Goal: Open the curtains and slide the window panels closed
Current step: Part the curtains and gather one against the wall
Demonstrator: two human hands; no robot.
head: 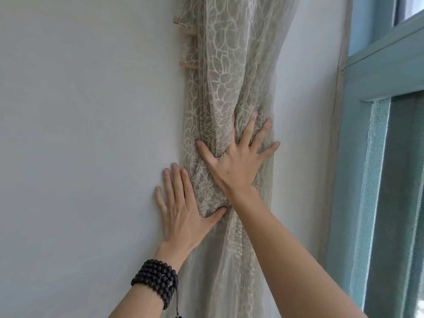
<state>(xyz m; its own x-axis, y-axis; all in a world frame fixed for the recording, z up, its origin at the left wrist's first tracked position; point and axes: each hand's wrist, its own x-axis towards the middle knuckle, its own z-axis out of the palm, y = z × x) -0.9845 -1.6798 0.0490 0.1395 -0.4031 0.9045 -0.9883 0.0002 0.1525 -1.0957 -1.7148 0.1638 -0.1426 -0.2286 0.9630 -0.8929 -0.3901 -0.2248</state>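
Both hands, left hand (pixel 181 212) and right hand (pixel 236 161), press flat, fingers spread, on the gathered curtain (pixel 227 88).

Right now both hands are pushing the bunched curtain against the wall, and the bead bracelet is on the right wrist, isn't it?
Not quite. The head view shows the bead bracelet on the left wrist. Both the left hand and right hand do press the bunched curtain against the wall.

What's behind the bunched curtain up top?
Pale wooden pegs jut out from behind the curtain against the wall. Their mounting and anything further behind is covered by fabric.
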